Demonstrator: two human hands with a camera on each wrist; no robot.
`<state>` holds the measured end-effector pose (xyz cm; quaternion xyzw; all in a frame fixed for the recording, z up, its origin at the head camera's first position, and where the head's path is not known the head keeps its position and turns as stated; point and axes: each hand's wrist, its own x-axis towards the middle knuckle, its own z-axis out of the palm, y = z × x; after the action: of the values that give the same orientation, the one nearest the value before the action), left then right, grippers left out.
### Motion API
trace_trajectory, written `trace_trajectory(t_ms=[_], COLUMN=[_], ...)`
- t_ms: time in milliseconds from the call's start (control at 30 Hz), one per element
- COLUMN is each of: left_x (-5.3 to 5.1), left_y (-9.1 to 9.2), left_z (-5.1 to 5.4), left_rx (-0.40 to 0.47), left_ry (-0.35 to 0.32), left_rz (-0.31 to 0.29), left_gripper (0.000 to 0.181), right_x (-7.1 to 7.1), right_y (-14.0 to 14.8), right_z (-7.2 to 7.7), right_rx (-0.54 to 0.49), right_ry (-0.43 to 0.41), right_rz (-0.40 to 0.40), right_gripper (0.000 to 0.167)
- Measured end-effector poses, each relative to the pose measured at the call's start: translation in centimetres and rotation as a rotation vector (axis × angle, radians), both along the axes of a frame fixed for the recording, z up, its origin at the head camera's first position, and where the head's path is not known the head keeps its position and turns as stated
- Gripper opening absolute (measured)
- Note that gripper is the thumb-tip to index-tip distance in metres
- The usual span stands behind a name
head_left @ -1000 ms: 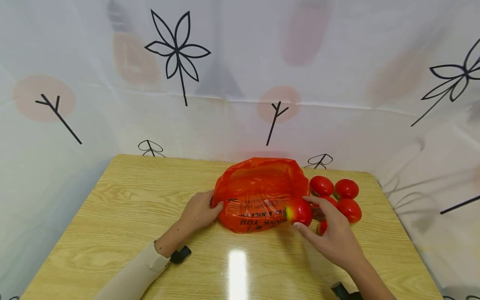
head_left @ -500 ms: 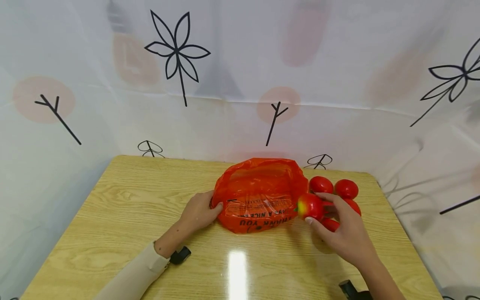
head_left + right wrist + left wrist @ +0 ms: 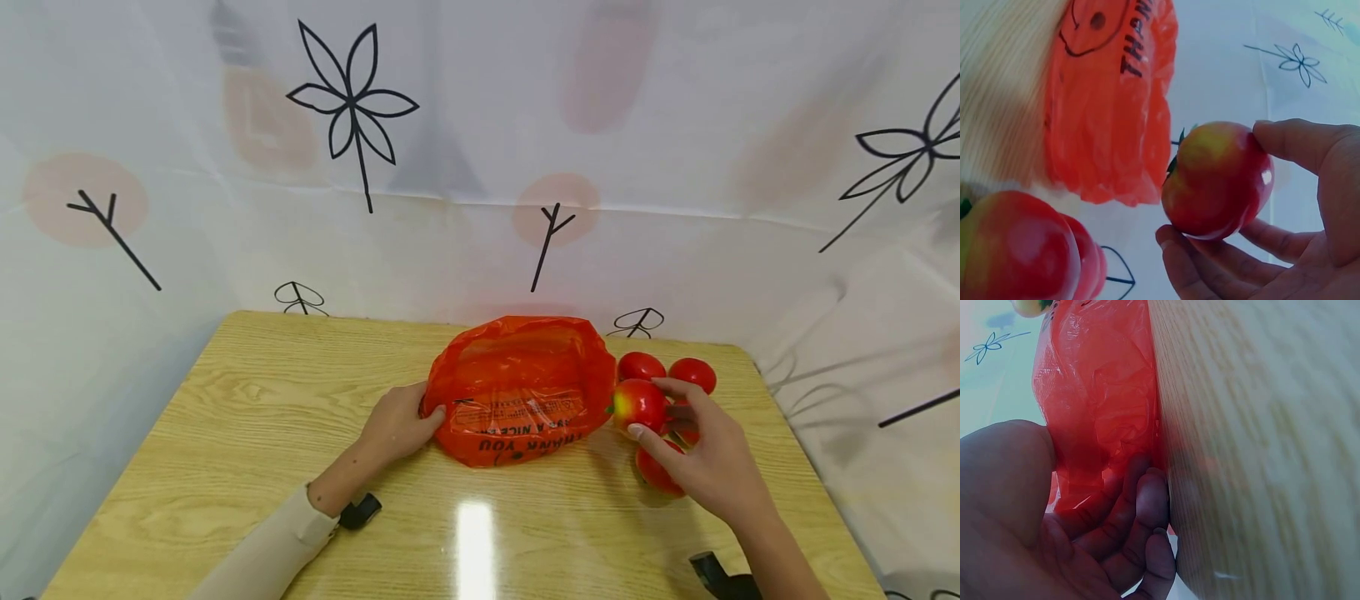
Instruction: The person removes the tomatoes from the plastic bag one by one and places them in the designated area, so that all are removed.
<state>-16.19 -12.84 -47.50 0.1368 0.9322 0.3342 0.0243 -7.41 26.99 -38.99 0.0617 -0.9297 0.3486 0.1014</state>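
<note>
A red plastic bag [image 3: 517, 400] printed with "THANK YOU" sits on the table, its mouth spread wide. At its left side my left hand [image 3: 397, 425] grips the film, thumb in front and fingers behind; the left wrist view shows those fingers [image 3: 1129, 519] curled against the bag [image 3: 1104, 394]. My right hand [image 3: 708, 450] holds a tomato [image 3: 639, 406] between thumb and fingers, just right of the bag. Yellow-green colour and a small green stem mark the end of this tomato [image 3: 1219, 181] that faces the bag. It is raised above other tomatoes [image 3: 660, 468], which it partly hides.
Several more red tomatoes, among them one at the back [image 3: 692, 375], lie on the right of the wooden table [image 3: 285, 392]. A white printed cloth [image 3: 450, 150] hangs behind the table. Black wrist devices show under both forearms.
My right hand has moved right, away from the bag's front, with the tomato still in its fingers. A lower tomato now shows more fully. The left hand and the bag have stayed put.
</note>
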Motion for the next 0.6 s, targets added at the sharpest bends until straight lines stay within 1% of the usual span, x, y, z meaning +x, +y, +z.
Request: trace_trajectory(t_ms=[200, 433, 600], left_x=[0.0, 0.0, 0.0], left_y=[0.0, 0.0, 0.0], left_z=[0.0, -0.2, -0.2], left_rx=[0.005, 0.002, 0.009], left_ry=[-0.005, -0.002, -0.003], left_rz=[-0.003, -0.007, -0.010], left_gripper=[0.013, 0.012, 0.013], right_x=[-0.2, -0.6, -0.7], right_y=[0.6, 1.3, 1.9], right_z=[0.2, 0.1, 0.1], right_rx=[0.000, 0.015, 0.004], right_ry=[-0.033, -0.071, -0.076], right_rz=[-0.013, -0.036, -0.041], right_gripper=[0.068, 0.070, 0.069])
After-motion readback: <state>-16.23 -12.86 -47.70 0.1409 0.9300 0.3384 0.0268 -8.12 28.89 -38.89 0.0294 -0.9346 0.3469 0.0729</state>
